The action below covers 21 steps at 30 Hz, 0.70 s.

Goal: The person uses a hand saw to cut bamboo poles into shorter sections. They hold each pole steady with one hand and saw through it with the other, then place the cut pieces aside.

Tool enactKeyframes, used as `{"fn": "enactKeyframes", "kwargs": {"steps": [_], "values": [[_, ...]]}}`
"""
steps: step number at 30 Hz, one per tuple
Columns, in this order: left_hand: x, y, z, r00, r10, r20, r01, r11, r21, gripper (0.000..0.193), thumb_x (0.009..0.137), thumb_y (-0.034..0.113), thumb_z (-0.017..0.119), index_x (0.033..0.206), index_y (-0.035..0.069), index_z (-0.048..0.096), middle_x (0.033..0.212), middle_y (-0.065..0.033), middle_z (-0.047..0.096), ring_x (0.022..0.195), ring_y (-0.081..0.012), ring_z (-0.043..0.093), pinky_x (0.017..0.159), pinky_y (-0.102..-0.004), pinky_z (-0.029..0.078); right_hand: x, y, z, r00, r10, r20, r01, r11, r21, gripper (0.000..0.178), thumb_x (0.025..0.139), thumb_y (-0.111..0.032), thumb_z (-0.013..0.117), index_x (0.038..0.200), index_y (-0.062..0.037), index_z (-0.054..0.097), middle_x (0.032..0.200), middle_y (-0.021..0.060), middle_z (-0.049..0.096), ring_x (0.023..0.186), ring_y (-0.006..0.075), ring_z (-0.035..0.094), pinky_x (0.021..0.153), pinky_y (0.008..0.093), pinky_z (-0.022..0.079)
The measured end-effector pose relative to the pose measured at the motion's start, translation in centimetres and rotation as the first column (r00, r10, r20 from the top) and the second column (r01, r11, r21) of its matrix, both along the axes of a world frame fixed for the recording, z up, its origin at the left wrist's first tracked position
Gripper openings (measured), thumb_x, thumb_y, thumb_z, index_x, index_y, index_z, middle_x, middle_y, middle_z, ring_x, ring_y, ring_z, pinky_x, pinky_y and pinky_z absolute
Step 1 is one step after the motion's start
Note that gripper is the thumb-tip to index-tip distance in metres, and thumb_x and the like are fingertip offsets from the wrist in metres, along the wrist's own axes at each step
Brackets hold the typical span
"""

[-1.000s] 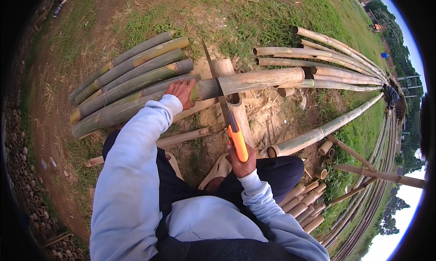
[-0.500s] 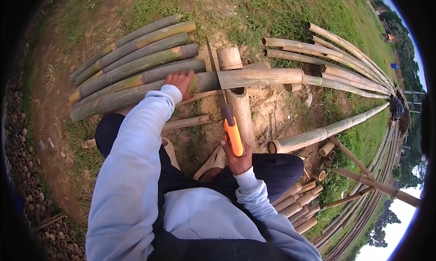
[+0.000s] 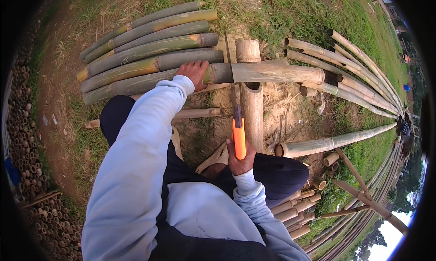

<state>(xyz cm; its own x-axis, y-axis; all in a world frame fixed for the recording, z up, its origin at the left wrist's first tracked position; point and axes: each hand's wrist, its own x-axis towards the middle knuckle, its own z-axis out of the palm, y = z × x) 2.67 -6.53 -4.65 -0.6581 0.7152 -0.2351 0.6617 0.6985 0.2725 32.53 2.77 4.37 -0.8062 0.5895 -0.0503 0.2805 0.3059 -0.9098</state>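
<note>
A bamboo pole [image 3: 272,73] lies crosswise in front of me, its left part grey-green and its right part paler. My left hand [image 3: 194,74] is wrapped over it from above, near a yellowish joint. Just right of that hand, the long thin blade of a hand saw [image 3: 239,138] crosses the pole and extends beyond it. My right hand [image 3: 241,159] is closed around the saw's orange handle, on the near side of the pole. How deep the blade sits in the bamboo I cannot tell. A thick upright-cut bamboo piece [image 3: 252,111] lies beneath the pole, pointing toward me.
Several cut green bamboo lengths [image 3: 150,45] lie side by side at the left. Long dry poles [image 3: 349,65] spread out at the right, with another pole [image 3: 336,143] nearer me. Short bamboo pieces [image 3: 293,211] are piled by my right knee. Many cut ends [image 3: 32,147] line the far left.
The whole view has shifted, so the scene sits farther right. The saw now points more straight away from me. Both hands keep their holds on the pole and the saw.
</note>
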Motion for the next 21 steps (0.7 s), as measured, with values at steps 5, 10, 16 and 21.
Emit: {"fn": "enactKeyframes", "kwargs": {"steps": [5,10,16,21], "values": [[-0.1,0.4,1.8,0.997,0.064,0.048,-0.059,0.993,-0.107,0.069,0.076,0.039,0.086,0.126,0.008,0.051,0.124,-0.019,0.063,0.122,-0.0393,0.061,0.102,-0.0515,0.048,6.2,-0.8,5.5,0.985,0.061,0.161,-0.067,0.997,0.032,0.015,0.091,-0.011,0.075,0.097,0.0014,0.068,0.074,0.0165,0.065,0.064,0.0366,0.066,0.06,0.0385,0.052],[0.3,-0.2,0.8,0.999,0.041,0.028,-0.04,0.999,-0.021,0.072,0.072,0.038,0.088,0.126,0.007,0.052,0.124,-0.0183,0.064,0.122,-0.0387,0.061,0.103,-0.0505,0.049,9.2,-0.9,9.8,0.957,0.059,0.285,-0.084,0.994,0.075,0.016,0.091,-0.009,0.074,0.1,0.0023,0.069,0.076,0.0164,0.066,0.064,0.0343,0.069,0.06,0.0371,0.052],[-0.3,0.4,1.1,1.0,-0.011,-0.022,0.012,0.999,0.051,0.065,0.073,0.036,0.086,0.119,0.007,0.052,0.117,-0.0185,0.066,0.112,-0.0392,0.065,0.095,-0.0498,0.053,-2.6,1.6,-0.4,0.995,0.028,0.091,-0.027,0.999,-0.019,0.023,0.092,-0.012,0.074,0.084,0.0035,0.061,0.064,0.018,0.056,0.054,0.0282,0.055,0.055,0.0388,0.045],[-0.6,-0.5,0.8,0.999,0.032,-0.011,-0.031,0.999,0.036,0.064,0.073,0.033,0.085,0.123,0.008,0.052,0.121,-0.0195,0.065,0.117,-0.041,0.063,0.097,-0.0526,0.051,5.1,-0.3,4.6,0.984,0.026,0.176,-0.021,0.999,-0.03,0.016,0.092,-0.011,0.074,0.094,0.0029,0.067,0.068,0.0164,0.062,0.059,0.0268,0.062,0.06,0.0361,0.05]]}}
